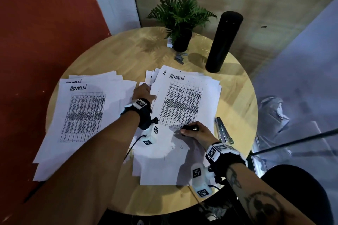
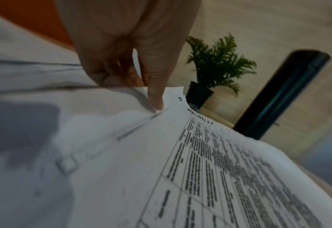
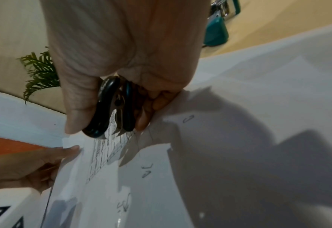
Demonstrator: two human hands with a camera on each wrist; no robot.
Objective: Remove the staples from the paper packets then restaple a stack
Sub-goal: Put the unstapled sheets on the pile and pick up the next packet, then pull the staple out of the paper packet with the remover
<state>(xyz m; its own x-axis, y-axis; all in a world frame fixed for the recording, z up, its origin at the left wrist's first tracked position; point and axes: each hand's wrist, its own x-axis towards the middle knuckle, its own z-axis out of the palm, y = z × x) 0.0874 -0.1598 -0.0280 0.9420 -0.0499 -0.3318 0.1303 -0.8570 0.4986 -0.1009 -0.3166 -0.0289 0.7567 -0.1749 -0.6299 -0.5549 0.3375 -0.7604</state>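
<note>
A paper packet (image 1: 184, 100) headed "A ADMIN", printed with a table, lies at the table's middle right. My left hand (image 1: 145, 89) pinches its left edge, with the thumb (image 2: 157, 98) on top and the fingers curled under the sheet. My right hand (image 1: 187, 130) rests on the packet's near edge and grips a black staple remover (image 3: 110, 111) with its claws pointing down at the print. Bent pulled staples (image 3: 147, 171) lie loose on the blank sheets (image 1: 164, 162) beside it. A stapler (image 1: 224, 130) lies flat to the right of my right hand.
Another "ADMIN" paper stack (image 1: 82, 115) covers the left of the round wooden table (image 1: 241, 86). At the back stand a potted plant (image 1: 180, 23) and a tall black cylinder (image 1: 224, 42), with staple strips (image 1: 180, 58) between them. A red wall is left.
</note>
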